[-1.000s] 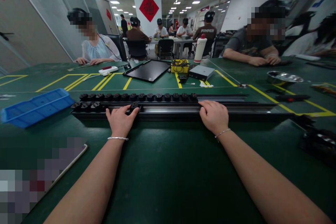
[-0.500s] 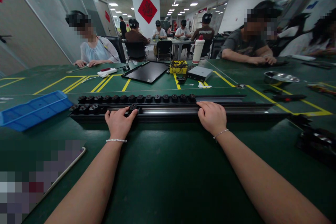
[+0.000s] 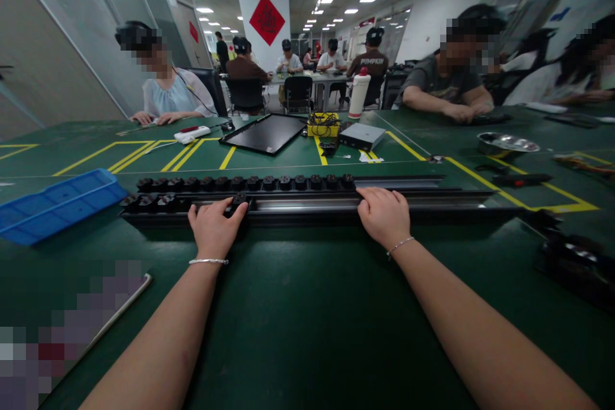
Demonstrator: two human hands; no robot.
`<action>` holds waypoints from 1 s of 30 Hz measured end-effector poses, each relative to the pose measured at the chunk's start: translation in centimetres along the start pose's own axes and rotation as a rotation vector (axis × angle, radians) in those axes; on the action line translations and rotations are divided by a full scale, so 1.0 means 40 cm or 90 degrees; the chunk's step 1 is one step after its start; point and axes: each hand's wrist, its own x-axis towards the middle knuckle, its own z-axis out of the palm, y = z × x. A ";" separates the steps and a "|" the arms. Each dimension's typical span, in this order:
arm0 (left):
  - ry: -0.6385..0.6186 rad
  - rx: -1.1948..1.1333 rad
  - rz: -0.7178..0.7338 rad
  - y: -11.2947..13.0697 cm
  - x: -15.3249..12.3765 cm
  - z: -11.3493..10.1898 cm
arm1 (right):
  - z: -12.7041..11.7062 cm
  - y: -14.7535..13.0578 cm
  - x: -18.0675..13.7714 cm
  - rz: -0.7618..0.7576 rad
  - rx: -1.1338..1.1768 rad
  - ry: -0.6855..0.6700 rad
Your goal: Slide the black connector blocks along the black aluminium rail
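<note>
Two long black metal channels lie side by side across the table, and the front channel (image 3: 307, 213) has a shiny inner floor. My left hand (image 3: 214, 227) is closed, its thumb and fingers around a black block that looks like a socket module (image 3: 239, 199) seated in that channel. Several similar modules (image 3: 166, 202) sit in its left end. My right hand (image 3: 384, 214) grips the front channel right of the middle, with curled fingers over its far wall; the fingertips are partly hidden. Behind, the rear channel (image 3: 403, 182) carries a long row of modules (image 3: 269, 183).
A blue bin (image 3: 62, 205) stands to the left. Beyond the channels are a black panel (image 3: 264, 134), a yellow box with cables (image 3: 324, 125), a grey box (image 3: 362, 136) and a bottle (image 3: 359, 96). A metal bowl (image 3: 508, 144) and dark parts (image 3: 576, 256) lie right. Co-workers sit across the table.
The view has shifted slightly, so everything appears a little farther left. Both hands keep the same hold on the module and the channel.
</note>
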 end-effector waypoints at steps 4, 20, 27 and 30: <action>-0.001 0.001 -0.004 -0.001 0.002 0.000 | 0.001 0.000 -0.001 -0.002 0.013 0.007; 0.008 -0.013 -0.014 0.001 0.000 -0.002 | -0.003 0.000 -0.001 -0.003 0.001 0.004; -0.004 -0.012 -0.007 0.002 0.000 -0.004 | -0.001 -0.001 -0.001 -0.004 -0.002 -0.001; -0.009 -0.013 -0.003 0.004 -0.001 -0.007 | 0.001 0.001 -0.001 -0.001 0.002 0.003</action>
